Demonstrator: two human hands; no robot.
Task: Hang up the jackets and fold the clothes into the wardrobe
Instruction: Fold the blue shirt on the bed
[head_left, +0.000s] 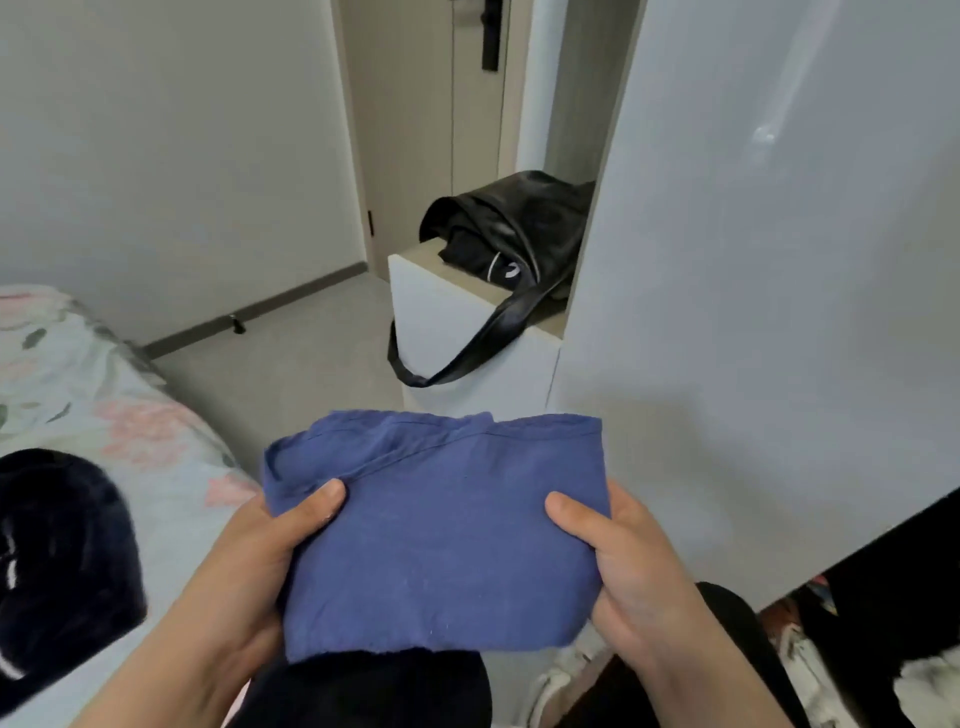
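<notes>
I am gripping the folded blue garment (441, 535) with left hand (260, 561) and right hand (623, 566), thumbs on top; loosening either grip risks the fold unravelling.

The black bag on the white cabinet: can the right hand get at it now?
Probably not yet: the right hand grips the folded blue garment, and the black bag lies well beyond it, though nothing stands between.
</notes>
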